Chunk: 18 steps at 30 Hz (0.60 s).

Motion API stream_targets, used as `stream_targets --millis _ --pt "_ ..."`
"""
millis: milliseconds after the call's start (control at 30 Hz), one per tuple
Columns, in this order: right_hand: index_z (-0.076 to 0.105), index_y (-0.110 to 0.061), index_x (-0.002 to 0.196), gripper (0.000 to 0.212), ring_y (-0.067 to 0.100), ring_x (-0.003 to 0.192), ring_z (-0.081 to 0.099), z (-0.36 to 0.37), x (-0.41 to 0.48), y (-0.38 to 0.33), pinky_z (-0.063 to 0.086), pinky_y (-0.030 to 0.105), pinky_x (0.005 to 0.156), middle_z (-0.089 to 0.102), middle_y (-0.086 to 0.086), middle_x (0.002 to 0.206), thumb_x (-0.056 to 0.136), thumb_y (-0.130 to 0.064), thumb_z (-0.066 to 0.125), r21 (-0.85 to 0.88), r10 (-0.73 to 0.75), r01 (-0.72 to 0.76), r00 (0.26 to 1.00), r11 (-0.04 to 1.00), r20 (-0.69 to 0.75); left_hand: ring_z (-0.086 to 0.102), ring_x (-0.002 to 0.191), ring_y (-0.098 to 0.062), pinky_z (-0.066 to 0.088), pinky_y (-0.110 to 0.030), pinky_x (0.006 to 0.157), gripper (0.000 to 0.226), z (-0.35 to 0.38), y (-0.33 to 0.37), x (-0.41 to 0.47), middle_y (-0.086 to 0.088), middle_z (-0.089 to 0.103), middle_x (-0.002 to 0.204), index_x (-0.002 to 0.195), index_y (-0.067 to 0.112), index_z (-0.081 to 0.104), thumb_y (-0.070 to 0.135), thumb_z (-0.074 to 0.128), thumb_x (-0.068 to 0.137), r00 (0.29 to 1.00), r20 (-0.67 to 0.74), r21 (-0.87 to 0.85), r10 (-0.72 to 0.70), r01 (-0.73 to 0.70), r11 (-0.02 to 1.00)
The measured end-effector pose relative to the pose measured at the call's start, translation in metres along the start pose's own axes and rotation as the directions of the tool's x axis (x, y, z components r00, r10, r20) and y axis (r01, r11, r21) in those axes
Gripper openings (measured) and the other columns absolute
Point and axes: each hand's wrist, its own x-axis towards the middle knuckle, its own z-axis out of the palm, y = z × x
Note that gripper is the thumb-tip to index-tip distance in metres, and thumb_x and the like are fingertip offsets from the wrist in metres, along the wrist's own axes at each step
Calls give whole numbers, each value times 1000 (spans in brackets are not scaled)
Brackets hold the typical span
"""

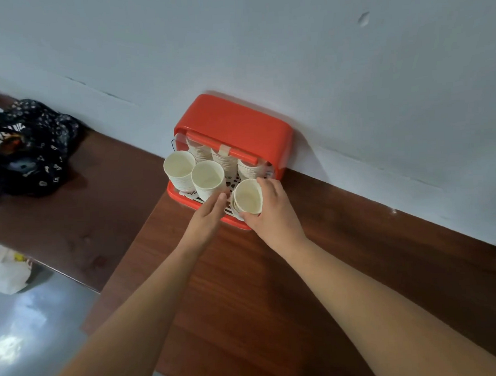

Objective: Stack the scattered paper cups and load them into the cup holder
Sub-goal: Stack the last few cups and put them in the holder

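My right hand [274, 212] is wrapped around a stack of paper cups [248, 198], thumb at the near side and fingers curled over the far rim, holding it upright over the front right corner of the cup holder [232, 125]. The holder is red and sits on the desk [246, 288] pushed against the pale wall [291, 41], its lid raised at the back. My left hand [206, 216] reaches in with the fingers straight and together, gripping nothing; the fingertips lie between the stack I hold and the middle stack [207, 178], and I cannot tell whether they touch either one. That middle stack stands in the front row of the holder, just beside the left stack [179, 168], both with their mouths up. Behind them, under the lid, more stacked cups [225, 160] fill the back row. Far to my left on the desk lies a dark patterned bag [26, 147], and nearer me at the left edge sits a white plastic bag [4, 269].
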Motion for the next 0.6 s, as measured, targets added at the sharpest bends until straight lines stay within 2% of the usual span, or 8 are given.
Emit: stream_targets --millis 67,167,267,400,533,600 --pt "48 -12 137 71 22 126 50 5 6 4 45 34 103 50 4 135 76 -27 82 -22 7 -6 997 1000 77 58 123 -3 46 -40 107 49 0 0 1 18 66 126 129 42 62 69 43 93 1000 20 -19 -9 10 1000" --pt "47 -15 142 71 21 129 50 8 12 12 45 34 105 48 1 141 79 -18 80 -15 56 -54 989 998 135 59 118 1 47 -29 100 36 2 2 3 20 65 126 134 38 58 47 55 99 998 58 58 34 -37 998" --pt "46 -18 144 76 20 128 51 12 15 15 44 34 104 48 1 142 77 -16 82 22 125 -128 985 991 118 59 116 3 45 -19 94 41 3 0 4 23 63 126 136 36 55 30 65 96 996 42 152 82 -87 984" --pt "48 -20 140 72 22 126 52 19 12 13 47 33 99 52 3 138 77 -14 82 105 157 -164 985 981 70 58 118 1 44 -22 97 45 5 0 5 21 62 128 140 38 51 27 62 97 997 -17 223 73 -68 973" --pt "45 -18 143 71 20 131 48 14 5 14 44 31 102 48 4 143 81 -18 79 174 149 -165 984 971 102 57 117 1 40 -9 88 42 9 3 -3 16 62 130 141 30 51 31 58 100 996 -81 298 49 -23 954" --pt "41 -18 145 73 18 134 46 6 -4 22 41 29 105 46 3 145 82 -22 78 176 172 -195 976 965 136 58 114 -4 42 -18 88 41 12 4 -12 11 62 126 138 22 53 34 58 99 988 -157 301 -1 49 953"
